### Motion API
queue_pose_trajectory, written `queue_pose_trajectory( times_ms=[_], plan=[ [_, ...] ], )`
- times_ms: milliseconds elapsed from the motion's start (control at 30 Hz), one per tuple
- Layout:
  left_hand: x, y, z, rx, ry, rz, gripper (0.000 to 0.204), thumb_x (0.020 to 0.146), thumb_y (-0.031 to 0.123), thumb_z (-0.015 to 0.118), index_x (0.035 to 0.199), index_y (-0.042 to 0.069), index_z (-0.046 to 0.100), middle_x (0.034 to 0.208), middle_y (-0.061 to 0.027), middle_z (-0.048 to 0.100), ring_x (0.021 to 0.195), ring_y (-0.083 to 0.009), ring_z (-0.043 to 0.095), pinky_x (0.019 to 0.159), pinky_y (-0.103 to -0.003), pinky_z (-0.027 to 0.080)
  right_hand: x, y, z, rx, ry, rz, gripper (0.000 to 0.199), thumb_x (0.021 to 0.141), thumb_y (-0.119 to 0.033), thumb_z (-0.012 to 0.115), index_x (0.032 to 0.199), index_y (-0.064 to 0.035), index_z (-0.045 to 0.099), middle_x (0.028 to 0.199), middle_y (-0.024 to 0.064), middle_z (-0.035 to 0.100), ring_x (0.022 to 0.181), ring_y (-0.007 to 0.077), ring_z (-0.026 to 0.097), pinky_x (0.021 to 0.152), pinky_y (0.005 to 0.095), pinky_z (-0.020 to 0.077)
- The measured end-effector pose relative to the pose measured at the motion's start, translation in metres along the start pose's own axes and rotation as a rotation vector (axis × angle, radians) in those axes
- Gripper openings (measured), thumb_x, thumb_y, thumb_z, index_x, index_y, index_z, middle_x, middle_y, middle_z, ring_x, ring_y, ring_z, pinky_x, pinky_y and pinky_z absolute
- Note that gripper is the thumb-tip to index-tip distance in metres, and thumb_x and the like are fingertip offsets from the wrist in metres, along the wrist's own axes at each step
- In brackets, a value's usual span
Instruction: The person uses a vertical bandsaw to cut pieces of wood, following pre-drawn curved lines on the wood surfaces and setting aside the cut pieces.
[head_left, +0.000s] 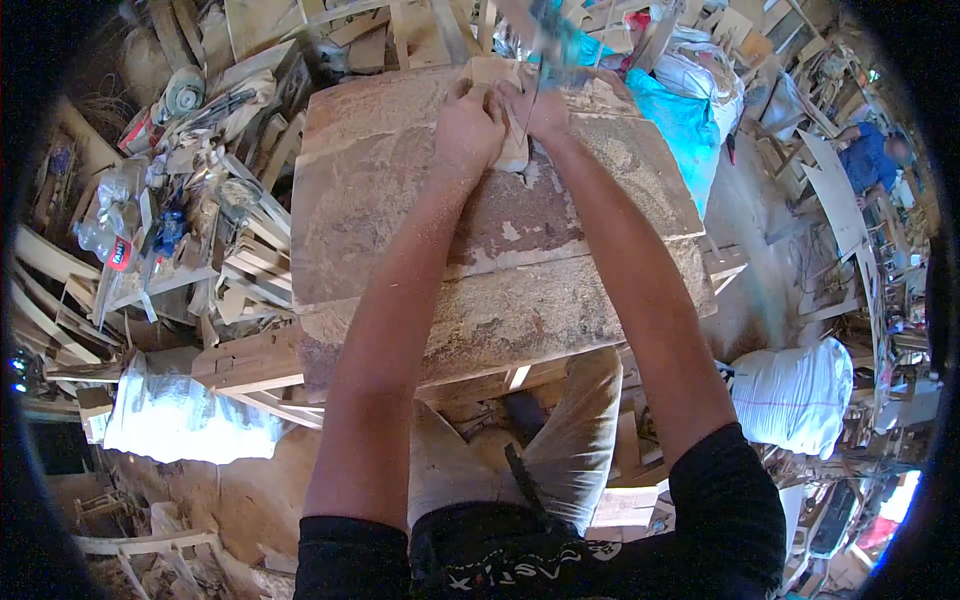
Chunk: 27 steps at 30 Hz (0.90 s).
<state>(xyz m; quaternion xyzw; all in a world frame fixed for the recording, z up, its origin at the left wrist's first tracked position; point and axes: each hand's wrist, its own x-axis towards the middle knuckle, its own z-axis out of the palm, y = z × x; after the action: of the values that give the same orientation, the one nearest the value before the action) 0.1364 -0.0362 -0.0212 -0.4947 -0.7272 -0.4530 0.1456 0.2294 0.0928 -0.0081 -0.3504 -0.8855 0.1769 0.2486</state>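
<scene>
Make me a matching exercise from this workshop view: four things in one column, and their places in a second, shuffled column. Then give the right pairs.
Things:
1. small wooden piece
2. white sack
3. clear plastic bottles
4. person in a blue shirt

Places:
A. on the cluttered bench at the far left
B. on the floor at the lower right
C. on the worn work table, gripped between the left hand and the right hand
D. at the upper right, among wooden frames

Pairs: 1-C, 2-B, 3-A, 4-D
</scene>
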Motion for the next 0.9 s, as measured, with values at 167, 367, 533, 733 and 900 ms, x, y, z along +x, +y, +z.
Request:
queue_pose_trajectory(
  times_ms=[167,367,533,733,900],
  plan=[
    [0.004,0.023,0.007,-0.017,-0.061,-0.041,0.034,0.096,0.028,0.062,0.118,0.005,0.072,0.124,-0.0252,0.067,0.11,-0.0437,0.067,0.097,-0.051,0.054,0.01,0.027,0.0,-0.203,0.132,-0.028,0.075,0.098,-0.062,0.055,0.141,-0.0001,0.058,0.126,0.0265,0.068,0.116,0.0432,0.066,0.1,0.0523,0.0515],
    [-0.004,-0.009,-0.009,0.077,-0.05,-0.041,0.035,0.096,0.032,0.062,0.118,0.006,0.072,0.127,-0.0219,0.067,0.111,-0.0433,0.067,0.098,-0.051,0.054,-0.002,-0.02,0.01,-0.043,-0.045,0.024,0.079,0.098,-0.066,0.051,0.14,0.0011,0.057,0.134,0.0283,0.063,0.124,0.0463,0.061,0.105,0.0518,0.0485],
    [0.011,0.026,0.007,-0.038,-0.042,0.007,0.033,0.094,0.029,0.063,0.118,0.008,0.072,0.123,-0.0214,0.069,0.109,-0.0436,0.067,0.097,-0.051,0.054,0.018,0.042,0.017,-0.111,0.187,0.09,0.076,0.096,-0.069,0.053,0.134,-0.0032,0.062,0.126,0.0257,0.068,0.121,0.0407,0.065,0.1,0.0484,0.0514],
    [0.005,0.019,0.015,-0.093,-0.096,0.027,0.033,0.09,0.022,0.067,0.118,0.006,0.072,0.123,-0.0281,0.068,0.116,-0.0451,0.065,0.099,-0.049,0.053,0.001,0.054,0.022,0.228,0.171,0.033,0.042,0.095,-0.046,0.061,0.107,-0.008,0.074,0.102,0.0182,0.074,0.096,0.0333,0.072,0.084,0.0461,0.0562],
    [0.01,0.012,0.006,-0.005,-0.129,0.061,0.034,0.094,0.021,0.063,0.123,0.005,0.072,0.13,-0.0247,0.066,0.118,-0.0412,0.065,0.101,-0.048,0.052,0.0,0.015,0.013,-0.16,0.166,-0.004,0.034,0.091,-0.037,0.059,0.106,-0.0083,0.071,0.111,0.0155,0.074,0.106,0.0368,0.07,0.102,0.0522,0.049]
  ],
)
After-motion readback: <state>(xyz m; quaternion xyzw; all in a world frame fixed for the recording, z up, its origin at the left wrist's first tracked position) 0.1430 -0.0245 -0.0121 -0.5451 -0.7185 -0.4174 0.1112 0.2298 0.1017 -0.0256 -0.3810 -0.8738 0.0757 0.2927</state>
